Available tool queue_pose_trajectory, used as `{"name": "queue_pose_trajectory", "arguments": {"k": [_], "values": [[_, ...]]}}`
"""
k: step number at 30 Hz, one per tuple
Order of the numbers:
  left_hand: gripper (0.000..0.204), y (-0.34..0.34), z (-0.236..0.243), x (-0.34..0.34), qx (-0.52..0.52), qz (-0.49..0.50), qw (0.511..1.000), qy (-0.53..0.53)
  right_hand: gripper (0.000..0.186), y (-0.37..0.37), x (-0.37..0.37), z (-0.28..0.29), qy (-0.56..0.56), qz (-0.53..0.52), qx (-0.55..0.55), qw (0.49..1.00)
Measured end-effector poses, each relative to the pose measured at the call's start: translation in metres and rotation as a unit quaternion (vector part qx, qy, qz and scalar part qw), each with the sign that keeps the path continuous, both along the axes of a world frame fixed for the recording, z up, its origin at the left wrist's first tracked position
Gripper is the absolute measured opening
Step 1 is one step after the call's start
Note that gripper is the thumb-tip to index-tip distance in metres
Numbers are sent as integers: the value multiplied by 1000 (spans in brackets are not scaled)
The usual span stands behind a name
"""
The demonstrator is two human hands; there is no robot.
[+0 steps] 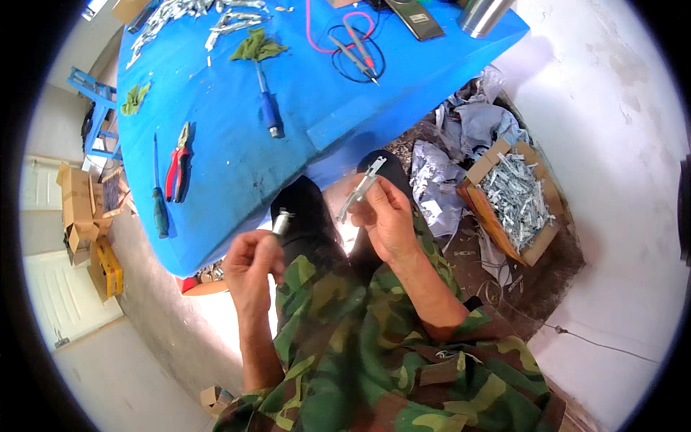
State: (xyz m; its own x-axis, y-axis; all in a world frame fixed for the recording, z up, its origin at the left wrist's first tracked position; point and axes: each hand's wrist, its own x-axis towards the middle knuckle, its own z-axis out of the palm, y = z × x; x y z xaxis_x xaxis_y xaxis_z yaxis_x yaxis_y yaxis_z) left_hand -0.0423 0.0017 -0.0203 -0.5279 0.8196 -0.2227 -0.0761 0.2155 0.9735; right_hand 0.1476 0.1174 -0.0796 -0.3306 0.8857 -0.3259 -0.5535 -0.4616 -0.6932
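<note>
workshop | pliers, screwdrivers on table | carton of metal parts

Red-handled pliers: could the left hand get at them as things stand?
Probably yes: nothing covers the red-handled pliers on the blue table, though the left hand holds a small metal part and might need freeing first.

Shows bright blue on the table cover, camouflage on the clothing.
Mixes green, tan and dark brown in that camouflage; shows silver on the slim metal part, red on the pliers' handles.
</note>
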Motion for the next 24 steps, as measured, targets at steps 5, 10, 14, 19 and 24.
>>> {"name": "queue_pose_trajectory", "arguments": {"k": [5,10,14,19,24], "values": [[15,-1,-4,-21,29,107,993,-34,33,2,17,-9,141,75,60,985],[15,6,-2,-29,58,128,989,-48,39,5,30,-16,258,113,36,959],[15,12,-2,-34,84,125,986,-68,40,5,38,-15,294,112,10,949],[19,21,-1,-44,107,129,983,-70,44,7,45,-19,390,121,-5,913],[28,33,-1,-50,117,142,979,-90,44,10,52,-17,445,124,-8,887]]}}
